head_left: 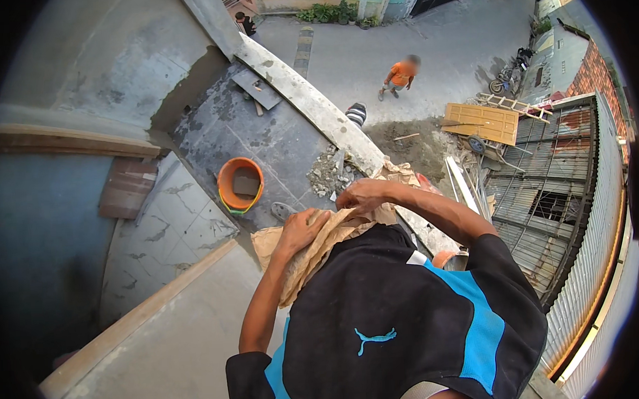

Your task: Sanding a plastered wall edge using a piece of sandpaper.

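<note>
A crumpled brown paper sack [321, 241] lies bunched against the front of my body. My left hand [302, 233] grips its upper left edge, fingers curled over the paper. Bent at the wrist, my right hand [362, 194] pinches the folds at the sack's far right end; its fingertips are partly hidden. Beyond my hands stands an orange bucket [225, 176] with a green-yellow handle and grey material inside. Broken rubble [326, 173] is heaped on the floor just past my right hand.
A low concrete parapet [311, 105] edges the floor above a street. A board [256, 89] with small items lies beside it. Below, a person in an orange shirt [399, 74] stands near a yellow door panel [480, 124]. Corrugated metal roofing [581, 275] is at right.
</note>
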Demonstrator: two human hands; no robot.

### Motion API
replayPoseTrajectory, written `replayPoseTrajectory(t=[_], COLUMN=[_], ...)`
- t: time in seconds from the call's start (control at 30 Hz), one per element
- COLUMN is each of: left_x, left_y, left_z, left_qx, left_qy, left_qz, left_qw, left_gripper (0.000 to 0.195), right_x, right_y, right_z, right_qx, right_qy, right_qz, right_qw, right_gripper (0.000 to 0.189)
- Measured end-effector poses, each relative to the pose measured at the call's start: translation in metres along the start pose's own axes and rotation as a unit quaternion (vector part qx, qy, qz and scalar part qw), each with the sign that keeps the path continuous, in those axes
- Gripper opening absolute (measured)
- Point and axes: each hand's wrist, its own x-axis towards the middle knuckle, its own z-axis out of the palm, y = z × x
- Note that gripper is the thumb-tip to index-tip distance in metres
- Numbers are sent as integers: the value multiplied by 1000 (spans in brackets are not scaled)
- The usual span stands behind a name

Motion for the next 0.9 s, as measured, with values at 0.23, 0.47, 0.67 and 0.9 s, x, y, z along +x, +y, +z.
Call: replayPoseTrajectory(t=[0.23, 0.47, 0.67, 0.9], left_x=[9, 7, 7, 1], left_y=[2, 8, -13, -24], left_z=[10, 4, 24, 57], left_qx=[-28, -2, -28, -359], left_qy=[40, 175, 132, 29], left_qz=[39, 26, -9, -149], left_qw=[998, 984, 991, 921], left_gripper=[47, 46, 39, 32], right_x=[-8, -1, -13, -79], right_y=[-12, -21, -21, -33], right_z=[-4, -1, 4, 5], right_qx=[31, 95, -37, -90], right_qy=[-64, 31, 113, 200], right_qz=[-16, -89, -198, -207], right_qw=[997, 991, 973, 954], right_gripper=[41, 29, 24, 23])
